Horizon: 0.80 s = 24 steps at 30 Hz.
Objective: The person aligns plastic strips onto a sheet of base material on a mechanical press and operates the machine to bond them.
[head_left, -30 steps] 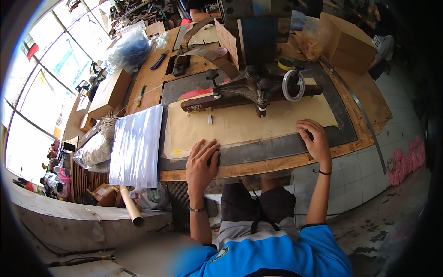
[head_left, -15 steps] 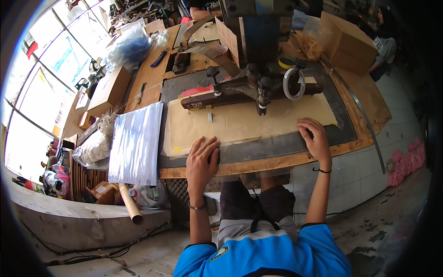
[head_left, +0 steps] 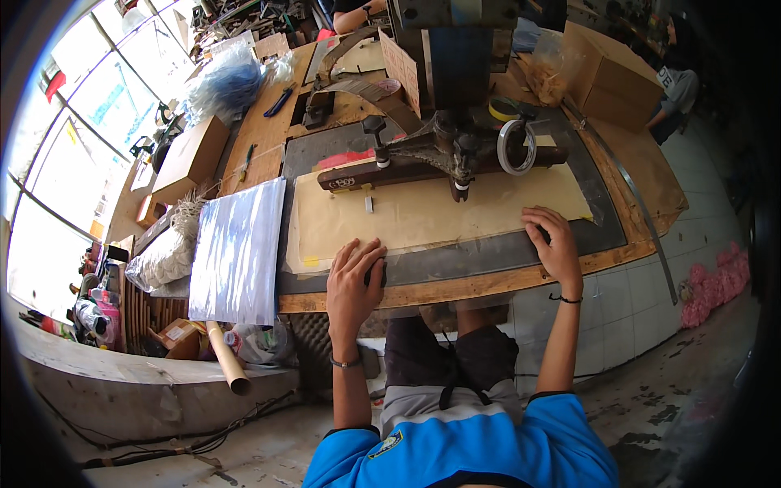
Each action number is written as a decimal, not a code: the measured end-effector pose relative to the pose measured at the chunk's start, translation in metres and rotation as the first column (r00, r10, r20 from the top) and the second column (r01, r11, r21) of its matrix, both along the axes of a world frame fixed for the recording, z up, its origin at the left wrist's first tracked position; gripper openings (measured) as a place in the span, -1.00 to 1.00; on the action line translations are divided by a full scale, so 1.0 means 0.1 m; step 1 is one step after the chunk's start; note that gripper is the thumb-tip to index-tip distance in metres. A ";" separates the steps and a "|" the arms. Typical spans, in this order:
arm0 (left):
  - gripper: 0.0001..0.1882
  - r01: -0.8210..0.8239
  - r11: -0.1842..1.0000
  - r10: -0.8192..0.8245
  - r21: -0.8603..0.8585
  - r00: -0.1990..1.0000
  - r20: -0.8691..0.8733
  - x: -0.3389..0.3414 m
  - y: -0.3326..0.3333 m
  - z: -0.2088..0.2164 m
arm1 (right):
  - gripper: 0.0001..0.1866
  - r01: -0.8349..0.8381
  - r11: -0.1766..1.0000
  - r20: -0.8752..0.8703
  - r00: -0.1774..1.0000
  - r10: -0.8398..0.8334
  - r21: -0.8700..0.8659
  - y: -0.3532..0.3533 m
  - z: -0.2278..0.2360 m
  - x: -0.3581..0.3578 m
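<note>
My left hand (head_left: 355, 281) lies at the near left of a beige board (head_left: 358, 228), palm down with its fingers stretched out over the board's near edge. To the right, my right hand (head_left: 553, 244) rests with slightly bent, spread fingers at the board's near right edge and the dark grey mat (head_left: 496, 264) under it. Neither hand shows anything held. A dark metal press bar (head_left: 350, 177) crosses just above the board's far part. In front of the bar, a small light metal piece (head_left: 368, 203) sits on the board.
A roll of grey tape (head_left: 517, 147) hangs on the press. Bluish plastic sheets (head_left: 236, 252) overhang the table at left. Cardboard boxes (head_left: 614, 77) stand at back right. A long metal strip (head_left: 626, 187) lies along the right side. Another person's arm (head_left: 351, 19) shows at the far side.
The whole view has shifted very slightly; my hands keep their places on the board. At the far side, the other person's hand and arm have moved up.
</note>
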<state>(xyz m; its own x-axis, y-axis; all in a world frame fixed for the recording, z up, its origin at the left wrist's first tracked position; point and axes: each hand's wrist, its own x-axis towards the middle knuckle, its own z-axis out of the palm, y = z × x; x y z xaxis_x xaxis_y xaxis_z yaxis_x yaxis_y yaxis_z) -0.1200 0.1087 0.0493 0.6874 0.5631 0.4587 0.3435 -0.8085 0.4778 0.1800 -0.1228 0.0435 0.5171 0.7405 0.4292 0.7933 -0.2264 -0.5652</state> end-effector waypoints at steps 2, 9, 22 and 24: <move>-0.78 -0.002 1.000 0.002 -0.003 1.000 0.000 0.00 0.00 0.00 | -0.72 0.002 1.000 -0.006 1.000 -0.002 -0.008 0.00 0.00 0.00; -0.79 -0.009 1.000 0.009 -0.003 1.000 0.000 0.01 0.00 -0.01 | -0.71 -0.007 1.000 -0.018 1.000 0.007 -0.006 -0.01 -0.02 0.02; -0.79 -0.021 1.000 0.021 -0.003 1.000 -0.017 0.03 0.01 -0.03 | -0.73 -0.007 1.000 -0.016 1.000 0.007 0.013 -0.01 0.01 0.02; -0.78 -0.025 1.000 0.025 -0.007 0.999 -0.021 0.03 0.00 -0.02 | -0.73 -0.008 1.000 -0.012 1.000 0.009 0.018 -0.01 0.00 0.01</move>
<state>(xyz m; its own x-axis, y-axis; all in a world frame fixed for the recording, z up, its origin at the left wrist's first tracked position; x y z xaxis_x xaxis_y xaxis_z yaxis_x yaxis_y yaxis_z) -0.1167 0.1090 0.0470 0.6824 0.5839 0.4398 0.3740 -0.7958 0.4763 0.1811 -0.1235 0.0440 0.5160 0.7373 0.4360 0.7882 -0.2095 -0.5787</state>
